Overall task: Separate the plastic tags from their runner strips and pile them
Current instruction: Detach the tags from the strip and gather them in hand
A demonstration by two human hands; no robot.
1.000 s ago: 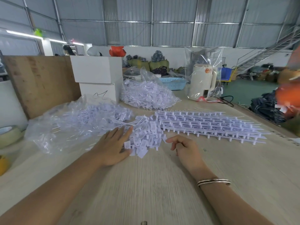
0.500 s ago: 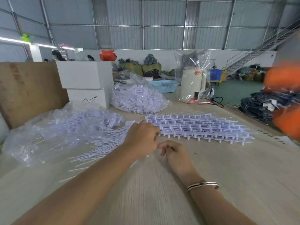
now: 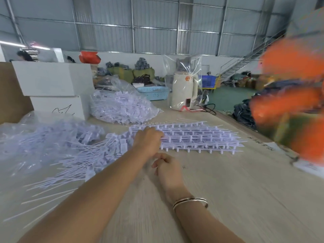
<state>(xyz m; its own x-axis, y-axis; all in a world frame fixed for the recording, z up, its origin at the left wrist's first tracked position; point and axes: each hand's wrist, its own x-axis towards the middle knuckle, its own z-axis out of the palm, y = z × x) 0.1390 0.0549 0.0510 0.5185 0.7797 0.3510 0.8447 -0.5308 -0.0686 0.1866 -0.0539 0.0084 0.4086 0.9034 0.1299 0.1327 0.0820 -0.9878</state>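
Your left hand [image 3: 148,139] curled on the near-left end of the strips [image 3: 198,137], grip unclear, your right hand [image 3: 166,166] loosely curled, empty, just behind it, loose tags [image 3: 98,155] left.

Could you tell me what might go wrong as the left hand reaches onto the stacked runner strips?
The left hand rests on the end of the stacked runner strips, so a pull could drag the whole stack askew. Loose tags lie fanned beside the forearm and could be swept away.
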